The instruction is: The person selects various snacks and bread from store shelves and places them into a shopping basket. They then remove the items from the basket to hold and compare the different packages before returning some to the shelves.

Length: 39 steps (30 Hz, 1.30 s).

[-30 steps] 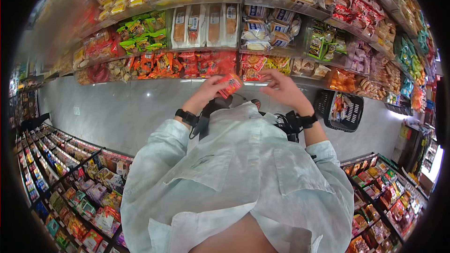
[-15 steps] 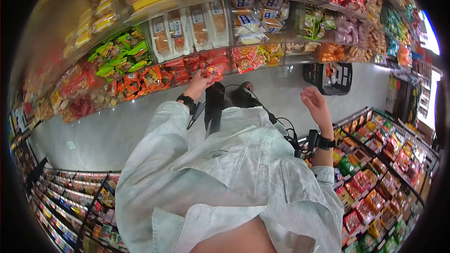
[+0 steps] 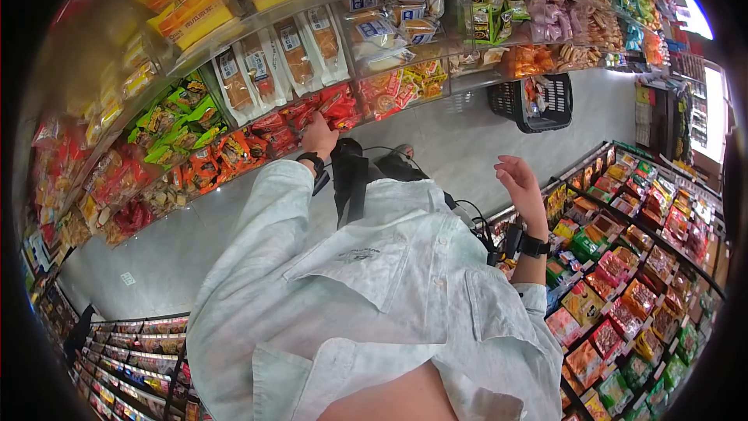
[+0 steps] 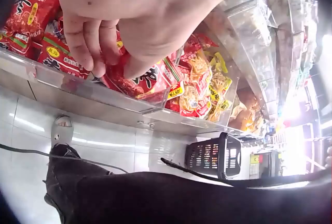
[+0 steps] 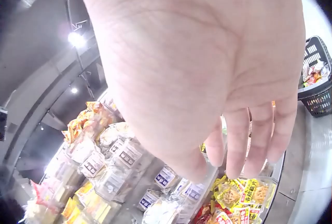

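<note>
In the head view my left hand (image 3: 319,139) reaches into the lowest shelf bin, among red packets (image 3: 340,106). The left wrist view shows the thumb and curled fingers of that hand (image 4: 140,16) pinching a red packet (image 4: 150,83) behind the clear bin front (image 4: 119,99). Other red packets (image 4: 33,11) lie beside it. My right hand (image 3: 523,191) hangs in the air to the right of the body, fingers relaxed and slightly bent, holding nothing. Its palm (image 5: 202,68) fills much of the right wrist view.
A black basket (image 3: 559,105) with packets inside stands on the grey floor (image 3: 436,136) at the right. Long packaged breads (image 3: 292,51) fill the shelf above the red packets. Snack racks (image 3: 623,288) stand at the lower right, and a dark cable crosses near the legs.
My left hand, with a red packet between its fingers, has moved left and down into the red-packet bin. My right hand has drawn away from the shelf to the right. The head view has shifted.
</note>
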{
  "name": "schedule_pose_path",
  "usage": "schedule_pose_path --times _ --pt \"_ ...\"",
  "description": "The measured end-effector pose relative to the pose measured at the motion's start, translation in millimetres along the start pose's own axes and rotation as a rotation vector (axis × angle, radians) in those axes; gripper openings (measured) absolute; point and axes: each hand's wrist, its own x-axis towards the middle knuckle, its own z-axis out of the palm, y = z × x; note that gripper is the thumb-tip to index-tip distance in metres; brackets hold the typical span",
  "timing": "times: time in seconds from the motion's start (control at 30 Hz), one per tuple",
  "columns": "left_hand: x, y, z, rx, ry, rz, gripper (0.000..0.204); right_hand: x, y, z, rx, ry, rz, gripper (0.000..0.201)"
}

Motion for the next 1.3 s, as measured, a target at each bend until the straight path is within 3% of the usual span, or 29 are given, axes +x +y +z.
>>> schedule_pose_path --times 0.2,0.3,0.4,0.5,0.6,0.7,0.83,1.0,1.1,1.3 --pt "-18 13 -14 -0.288 0.004 0.157 0.091 16 21 -18 0.048 -0.051 -0.038 0.031" --pt "0 10 6 -0.295 0.016 0.086 0.099 22 30 -26 0.039 -0.070 -0.046 0.031" --pt "14 14 5 -0.357 -0.160 -0.056 0.091 23 39 -31 0.033 -0.071 -0.055 0.031" --pt "16 20 -1 -0.045 0.033 0.032 0.074 21 46 -36 0.051 -0.062 -0.065 0.031" --pt "21 25 -9 -0.104 0.050 0.039 0.053 21 54 -36 0.076 -0.041 -0.066 0.031" --pt "18 29 -21 -0.216 0.004 0.044 0.045 18 58 -32 0.092 -0.017 -0.057 0.031" --pt "11 27 -30 -0.257 0.040 0.092 0.045 18 50 -26 0.083 0.000 -0.070 0.031" --pt "30 -2 -10 -0.453 0.131 0.249 0.039 15 28 -12 0.048 0.000 -0.026 0.031" --pt "24 -1 -23 -0.564 0.079 0.265 0.036 13 21 -2 0.038 -0.004 0.004 0.031" --pt "42 -30 -4 -0.647 0.198 0.372 0.044 11 9 11 0.043 0.001 0.031 0.031"
